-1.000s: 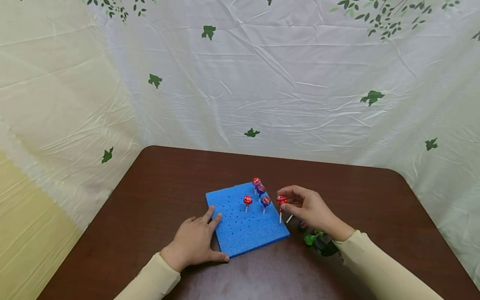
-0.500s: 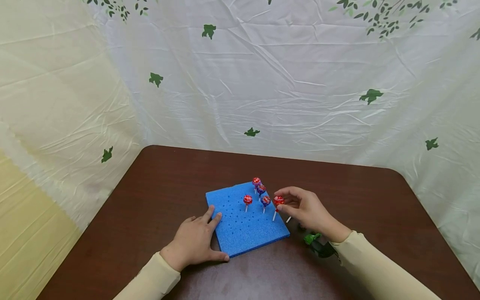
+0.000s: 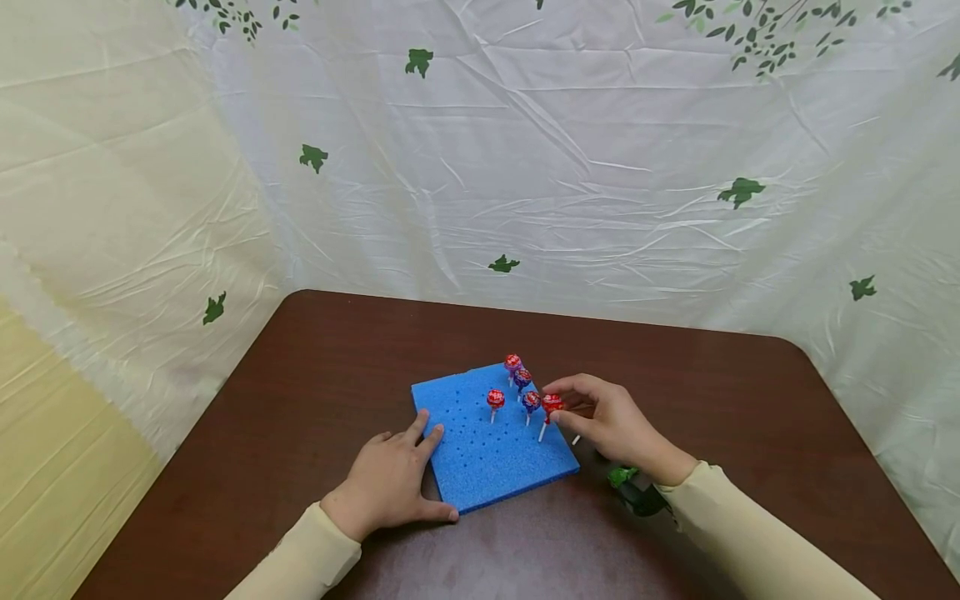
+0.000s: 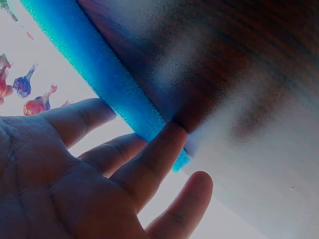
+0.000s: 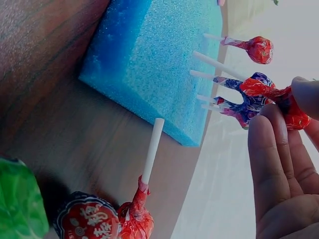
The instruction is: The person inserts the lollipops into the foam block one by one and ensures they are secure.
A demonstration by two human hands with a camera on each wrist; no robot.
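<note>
My right hand (image 3: 611,423) pinches a red-wrapped lollipop (image 3: 552,404) by its candy head, stick slanting down over the right part of a blue foam board (image 3: 498,471). Whether the stick's tip touches the foam I cannot tell. Several lollipops stand upright in the board: a red one (image 3: 496,400) and, nearer the right hand, purple-and-red ones such as this lollipop (image 3: 531,402). Small holes dot the foam. My left hand (image 3: 390,483) rests along the board's left edge, fingers spread and its thumb by the front corner; the left wrist view shows fingertips against the foam's side (image 4: 119,89).
On the brown table (image 3: 360,333), right of the board, lie loose lollipops: a red one (image 5: 137,214), a dark red-and-blue one (image 5: 87,216) and a green-wrapped thing (image 5: 20,201). The right forearm partly hides them in the head view. A white curtain (image 3: 600,208) hangs behind.
My right hand has moved left with the red lollipop, from the board's right edge to over the foam beside the purple one; its stick now tilts more. The left hand has not moved.
</note>
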